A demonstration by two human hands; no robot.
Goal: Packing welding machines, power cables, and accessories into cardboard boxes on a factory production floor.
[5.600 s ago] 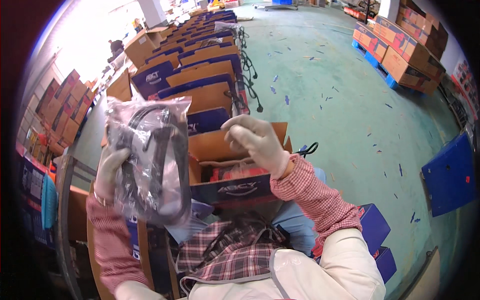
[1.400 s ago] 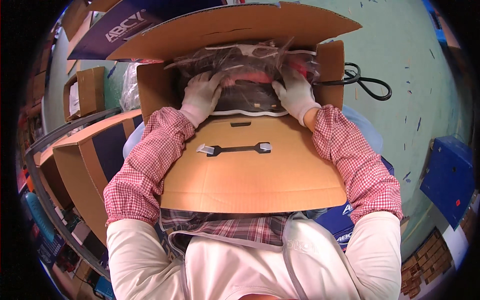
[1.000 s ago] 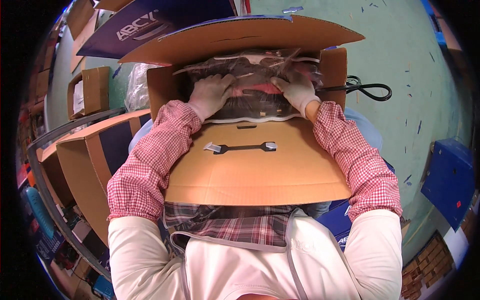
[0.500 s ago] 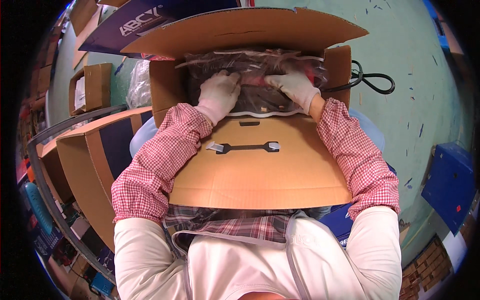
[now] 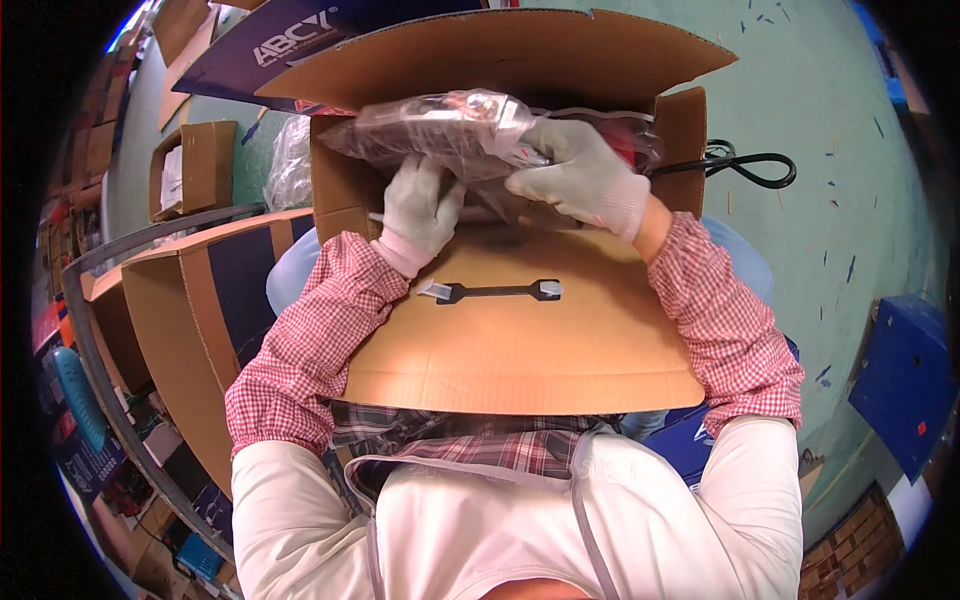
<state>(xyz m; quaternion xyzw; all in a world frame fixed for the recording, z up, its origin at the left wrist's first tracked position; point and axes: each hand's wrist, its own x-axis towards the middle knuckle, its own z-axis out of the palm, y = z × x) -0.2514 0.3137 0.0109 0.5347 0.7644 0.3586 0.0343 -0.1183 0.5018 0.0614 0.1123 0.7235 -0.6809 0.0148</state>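
A clear plastic bag (image 5: 400,128) with a shiny, dark item inside lies bunched in the open cardboard box (image 5: 680,135). What the item is, I cannot make out. My gloved right hand (image 5: 588,178) grips the gathered plastic from its right side, thumb below and fingers above. Lower down, my gloved left hand (image 5: 418,212) has its fingers curled against the bag's underside, the fingertips partly hidden by it. Toward me folds the box's near flap (image 5: 520,360), with a black strap handle (image 5: 498,291) fixed across it.
A black cable loop (image 5: 755,168) sticks out past the box's right side. Behind rises the tall far flap (image 5: 510,65). On the left are a metal rail (image 5: 150,238), another carton (image 5: 165,320) and a small open box (image 5: 208,170). A blue box (image 5: 905,375) stands at right.
The plastic has been lifted and bunched up toward the far left of the box. My right hand moved slightly nearer with it; my left hand dropped lower, toward me.
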